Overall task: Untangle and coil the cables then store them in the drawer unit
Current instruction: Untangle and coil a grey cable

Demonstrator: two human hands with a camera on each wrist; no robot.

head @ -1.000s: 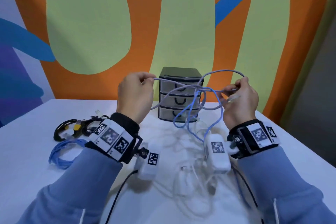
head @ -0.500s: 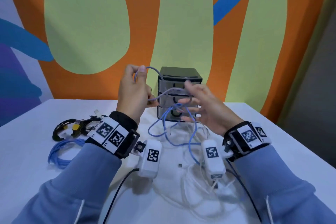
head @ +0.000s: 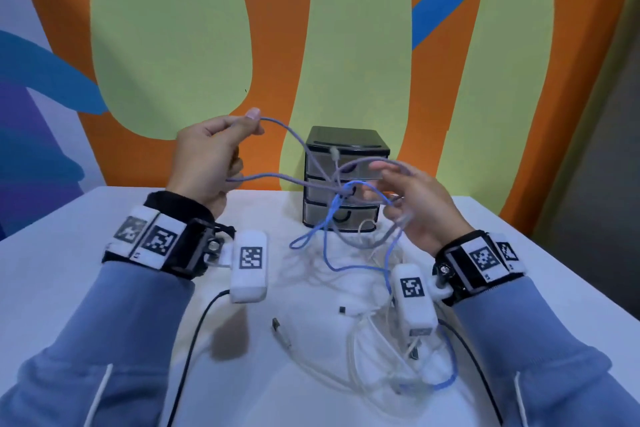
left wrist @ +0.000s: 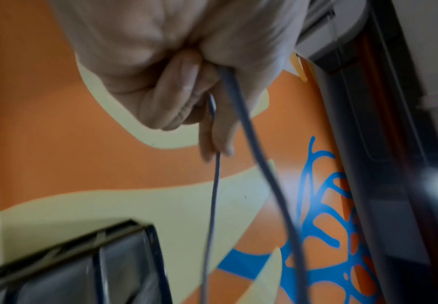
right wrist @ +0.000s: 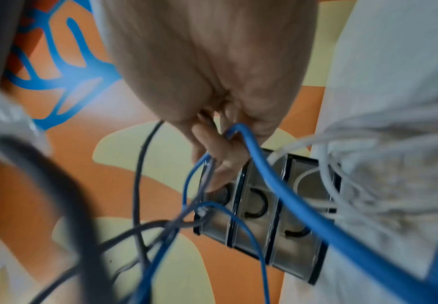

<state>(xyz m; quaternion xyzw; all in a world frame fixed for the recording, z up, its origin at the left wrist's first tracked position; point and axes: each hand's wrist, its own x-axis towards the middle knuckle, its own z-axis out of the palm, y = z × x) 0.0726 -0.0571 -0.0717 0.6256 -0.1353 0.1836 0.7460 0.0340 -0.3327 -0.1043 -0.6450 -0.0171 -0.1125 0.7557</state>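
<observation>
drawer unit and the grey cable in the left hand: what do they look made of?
Drawer unit: likely plastic. Glossy black frame and top, see-through smoky drawer fronts with black curved pulls.

Grey cable: looks like a smooth, matte rubbery or PVC jacket, since it bends in soft loops from the left hand. The core is not visible.

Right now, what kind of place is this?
Probably a staged work or recording room, not a home: a white table against a painted mural wall, with a small drawer unit and tangled cables.
</observation>
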